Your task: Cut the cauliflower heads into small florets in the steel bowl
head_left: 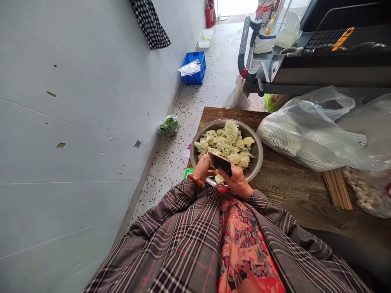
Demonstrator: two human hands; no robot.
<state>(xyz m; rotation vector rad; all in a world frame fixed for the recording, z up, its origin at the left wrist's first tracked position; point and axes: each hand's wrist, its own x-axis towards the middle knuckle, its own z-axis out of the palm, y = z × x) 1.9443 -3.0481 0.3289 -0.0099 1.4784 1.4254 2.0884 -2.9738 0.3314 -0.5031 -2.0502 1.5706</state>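
Observation:
A round metal bowl [259, 152] full of cut cauliflower florets [227, 142] stands on the wooden table, close to my body. Over its near rim, my right hand [238, 182] is closed on a cleaver [220, 162] with a wide dark blade, which points up and to the left. My left hand [202, 169] is at the blade's left side, its fingers curled round a cauliflower piece [219, 179] below the blade. The blade and the fingers partly hide that piece.
Clear plastic bags [311, 130] with white netting lie on the table [275, 187] at right, near wooden sticks [337, 189]. A cart [253, 75] stands behind. Bagged greens [169, 126] and a blue crate [194, 69] sit on the floor along the wall.

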